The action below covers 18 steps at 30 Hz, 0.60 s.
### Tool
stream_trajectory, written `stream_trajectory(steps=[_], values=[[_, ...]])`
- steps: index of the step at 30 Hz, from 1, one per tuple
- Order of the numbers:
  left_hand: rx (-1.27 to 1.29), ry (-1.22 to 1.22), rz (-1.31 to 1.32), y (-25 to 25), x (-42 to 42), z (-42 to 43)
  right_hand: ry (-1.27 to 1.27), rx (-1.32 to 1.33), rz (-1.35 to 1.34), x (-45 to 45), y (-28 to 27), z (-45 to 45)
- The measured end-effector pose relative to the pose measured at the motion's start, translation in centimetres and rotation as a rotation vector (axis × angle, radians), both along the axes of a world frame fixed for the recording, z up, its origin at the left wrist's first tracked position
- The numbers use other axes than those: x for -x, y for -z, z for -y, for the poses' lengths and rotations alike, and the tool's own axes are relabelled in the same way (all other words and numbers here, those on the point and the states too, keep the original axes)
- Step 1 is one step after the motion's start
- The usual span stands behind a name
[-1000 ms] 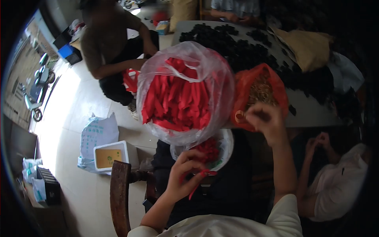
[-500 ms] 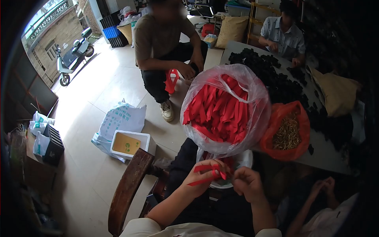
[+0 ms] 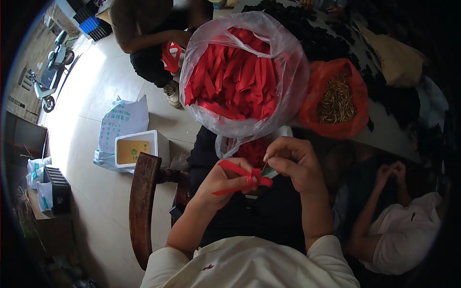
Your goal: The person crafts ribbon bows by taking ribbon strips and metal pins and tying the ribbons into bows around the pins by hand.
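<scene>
My left hand (image 3: 218,185) pinches a red ribbon (image 3: 257,178), which is folded into a bow-like shape with two tails pointing left. Close on its right, my right hand (image 3: 295,163) pinches one end of a thin wire tie (image 3: 264,166) that reaches down to the ribbon. Beyond the hands stands a clear plastic bag (image 3: 293,81) full of red ribbon strips (image 3: 235,72). An orange-red bag (image 3: 309,108) of gold-coloured ties (image 3: 337,101) lies to its right. Below the clear bag, a white container (image 3: 286,132) with red pieces is partly hidden by my hands.
A person (image 3: 144,38) crouches at upper left, near a red ribbon piece. Black pieces (image 3: 288,19) cover part of the grey table (image 3: 384,137). Another person (image 3: 403,230) sits at right. A wooden chair (image 3: 144,206) and a white foam box (image 3: 161,146) are at left.
My right hand has come from the orange-red bag to beside the ribbon in my left hand, now with a thin tie between its fingers. The camera view has shifted too.
</scene>
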<state>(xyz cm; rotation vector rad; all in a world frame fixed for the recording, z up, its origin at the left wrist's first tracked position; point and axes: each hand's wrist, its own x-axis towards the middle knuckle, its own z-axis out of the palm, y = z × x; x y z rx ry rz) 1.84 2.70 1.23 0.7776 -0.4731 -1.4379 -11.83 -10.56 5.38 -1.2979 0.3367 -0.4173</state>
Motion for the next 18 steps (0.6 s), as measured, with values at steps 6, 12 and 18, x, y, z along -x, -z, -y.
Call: stream_trajectory(steps=[6, 12, 18], values=[[0.012, 0.058, -0.005, -0.1, 0.1, -0.1, -0.030, -0.353, 0.001, -1.2, 1.8, -0.5], [0.091, 0.038, -0.188, 1.6, -0.3, -0.2, -0.005, -0.398, 0.080, -0.8, 1.9, -0.2], [0.016, -0.176, -0.098, 0.1, 0.2, 0.0, 0.121, -0.085, 0.004, -2.6, 3.1, -1.7]])
